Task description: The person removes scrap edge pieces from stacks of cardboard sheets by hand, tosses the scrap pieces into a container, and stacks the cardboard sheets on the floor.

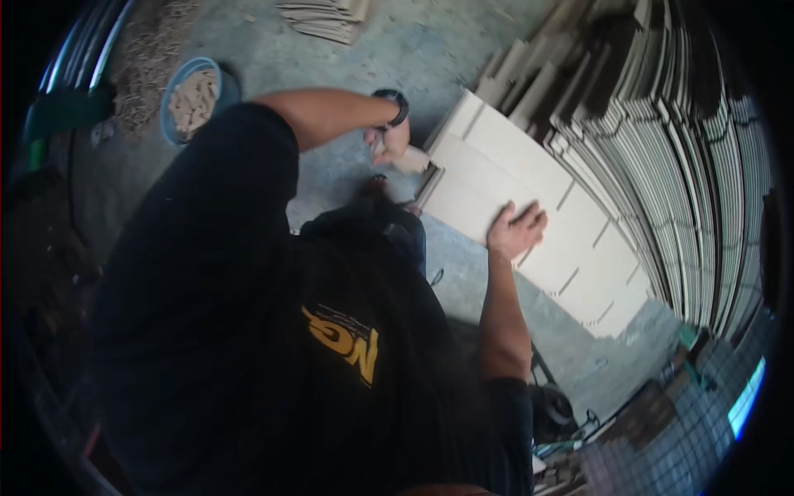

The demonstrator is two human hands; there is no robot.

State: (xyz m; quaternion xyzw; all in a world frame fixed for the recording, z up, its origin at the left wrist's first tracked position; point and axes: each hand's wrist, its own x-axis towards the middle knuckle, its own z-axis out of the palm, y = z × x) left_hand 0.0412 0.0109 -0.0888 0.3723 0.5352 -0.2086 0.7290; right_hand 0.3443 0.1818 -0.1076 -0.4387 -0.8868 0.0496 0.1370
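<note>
A stack of pale flat cardboard sheets (488, 169) with slots cut along it lies in front of me. My right hand (517, 233) rests on its top, fingers spread. At the near left end of the stack, my left hand (392, 145), with a dark band on the wrist, is closed around a tan cardboard piece (411, 160). That piece is blurred and reaches the edge of the sheets. I cannot tell whether it is still joined to them.
Tall rows of stacked cardboard (686, 190) stand on the right. A blue tub (168, 124) of cardboard scraps sits at upper left, beside a scrap pile (153, 62). More flat cardboard (327, 18) lies at the top. A dark wheel (552, 407) shows at lower right.
</note>
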